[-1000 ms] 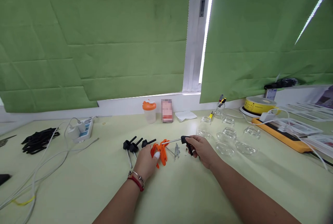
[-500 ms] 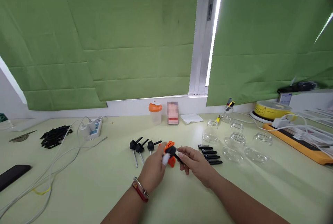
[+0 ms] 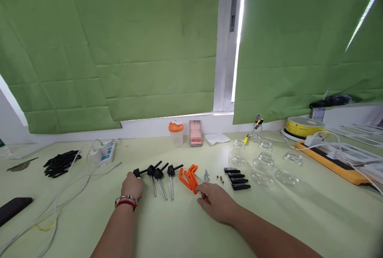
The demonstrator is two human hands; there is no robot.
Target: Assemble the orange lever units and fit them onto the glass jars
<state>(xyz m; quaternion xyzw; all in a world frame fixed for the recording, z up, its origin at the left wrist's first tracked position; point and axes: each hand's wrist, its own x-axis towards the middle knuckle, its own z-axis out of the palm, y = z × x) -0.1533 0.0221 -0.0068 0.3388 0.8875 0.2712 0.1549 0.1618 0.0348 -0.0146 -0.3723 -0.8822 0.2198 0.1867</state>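
My left hand is closed on a black-headed tool at the left end of a row; its lower part is hidden by the hand. Beside it lie three similar black tools with metal shafts. My right hand touches the lower end of the orange plastic pieces, thumb and fingers apart. Thin metal rods and small brown bits lie just beyond it. Further right is a stack of several black ribbed parts.
Clear glass pieces stand at the right, near an orange-edged case. A shaker cup and pink box stand at the back. White cables and a black cloth bundle lie left.
My left hand has moved left with the black tool from above the orange pieces to the row's left end. My right hand has let go of it and lowered toward the orange pieces.
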